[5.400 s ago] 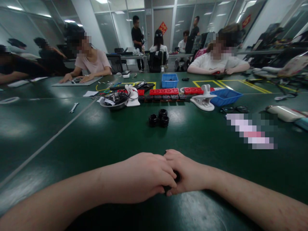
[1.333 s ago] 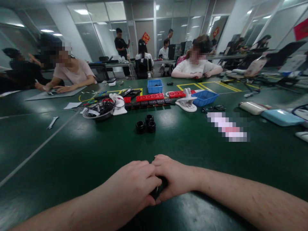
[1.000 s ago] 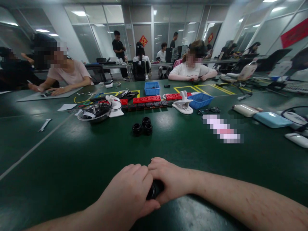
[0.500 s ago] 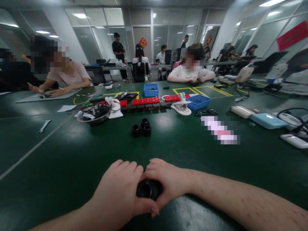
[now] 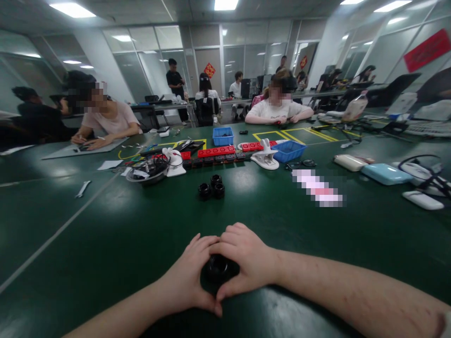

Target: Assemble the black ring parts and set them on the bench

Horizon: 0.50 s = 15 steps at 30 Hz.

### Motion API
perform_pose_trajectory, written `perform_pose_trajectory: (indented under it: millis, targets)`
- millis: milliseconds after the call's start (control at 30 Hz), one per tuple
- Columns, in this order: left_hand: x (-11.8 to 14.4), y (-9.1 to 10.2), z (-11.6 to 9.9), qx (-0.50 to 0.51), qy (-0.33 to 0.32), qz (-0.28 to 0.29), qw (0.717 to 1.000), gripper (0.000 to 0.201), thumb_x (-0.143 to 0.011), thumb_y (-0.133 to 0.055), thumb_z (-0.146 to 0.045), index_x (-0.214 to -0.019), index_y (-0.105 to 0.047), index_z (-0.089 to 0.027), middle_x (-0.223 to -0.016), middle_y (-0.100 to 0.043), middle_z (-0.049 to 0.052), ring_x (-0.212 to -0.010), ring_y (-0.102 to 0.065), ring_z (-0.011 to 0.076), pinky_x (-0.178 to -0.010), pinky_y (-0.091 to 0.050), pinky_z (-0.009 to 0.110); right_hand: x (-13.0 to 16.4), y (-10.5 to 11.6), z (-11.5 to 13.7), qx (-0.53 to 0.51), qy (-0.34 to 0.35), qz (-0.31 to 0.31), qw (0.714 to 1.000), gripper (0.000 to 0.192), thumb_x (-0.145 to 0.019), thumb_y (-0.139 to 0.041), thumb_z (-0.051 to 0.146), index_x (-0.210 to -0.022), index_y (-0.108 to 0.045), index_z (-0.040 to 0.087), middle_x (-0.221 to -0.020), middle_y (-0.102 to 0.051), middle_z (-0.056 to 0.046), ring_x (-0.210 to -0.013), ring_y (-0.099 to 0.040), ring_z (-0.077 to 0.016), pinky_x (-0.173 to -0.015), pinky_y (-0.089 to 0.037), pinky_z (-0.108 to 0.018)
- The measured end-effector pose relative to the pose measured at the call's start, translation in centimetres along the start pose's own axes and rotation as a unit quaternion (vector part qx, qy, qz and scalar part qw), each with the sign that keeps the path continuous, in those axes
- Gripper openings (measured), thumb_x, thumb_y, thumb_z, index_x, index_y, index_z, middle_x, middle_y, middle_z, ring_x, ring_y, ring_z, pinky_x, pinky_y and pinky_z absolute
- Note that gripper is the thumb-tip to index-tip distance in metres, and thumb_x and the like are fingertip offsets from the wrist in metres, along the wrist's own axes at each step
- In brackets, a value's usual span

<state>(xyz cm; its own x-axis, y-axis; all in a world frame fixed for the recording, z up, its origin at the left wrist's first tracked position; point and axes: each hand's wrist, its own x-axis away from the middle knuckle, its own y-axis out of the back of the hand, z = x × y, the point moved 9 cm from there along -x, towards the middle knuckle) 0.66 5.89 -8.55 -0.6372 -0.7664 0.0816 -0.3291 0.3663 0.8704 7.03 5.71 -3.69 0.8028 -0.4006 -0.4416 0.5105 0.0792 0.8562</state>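
Observation:
Glossy black ring-shaped pieces (image 5: 219, 265) lie on the green table between my two hands, close to the front edge. One ring with a hole in its middle shows clearly; how many more lie under my fingers is hidden. My left hand (image 5: 192, 272) curves round their left side, its thumb pointing toward the front. Wrapped over the right and back is my right hand (image 5: 243, 260), closed against the pieces. The fingertips of both hands meet behind them, and the thumbs meet in front. Farther off stands a cluster of three similar black rings (image 5: 212, 188).
Beyond the rings lie a row of red and black blocks (image 5: 216, 152), white clamps (image 5: 265, 156), blue bins (image 5: 289, 151) and a metal bowl of cables (image 5: 148, 174). A wrench (image 5: 83, 189) lies left; a light-blue case (image 5: 386, 174) lies right. Co-workers sit across the table.
My left hand has loosened and drawn back a little, uncovering more of the black pieces. The right hand has shifted slightly over their top. The whole view has tilted up slightly.

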Motion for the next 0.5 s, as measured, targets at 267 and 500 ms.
perform_pose_trajectory:
  millis: [267, 500]
  targets:
    - [-0.5, 0.8, -1.0, 0.001, 0.007, -0.085, 0.996, 0.06, -0.057, -0.075, -0.033, -0.11, -0.053, -0.018, -0.113, -0.057, 0.008, -0.111, -0.048, 0.027, -0.104, -0.017, 0.054, -0.8, 0.3, 1.7, 0.074, 0.008, 0.029, 0.997, 0.046, -0.066, -0.059, 0.059, -0.082, -0.056, 0.016, -0.073, -0.06, -0.003, -0.067, -0.051, -0.016, -0.06, -0.035, -0.029]
    - [-0.1, 0.9, -1.2, 0.0, 0.006, -0.08, 0.997, 0.049, -0.058, -0.076, -0.041, -0.099, -0.059, -0.021, -0.116, -0.054, 0.006, -0.114, -0.046, 0.0281, -0.103, -0.015, 0.056, 1.6, 4.9, -0.2, -0.012, -0.088, -0.083, 0.993, 0.049, -0.077, -0.054, 0.053, -0.107, -0.053, 0.015, -0.086, -0.061, -0.007, -0.076, -0.056, -0.0179, -0.068, -0.042, -0.03]
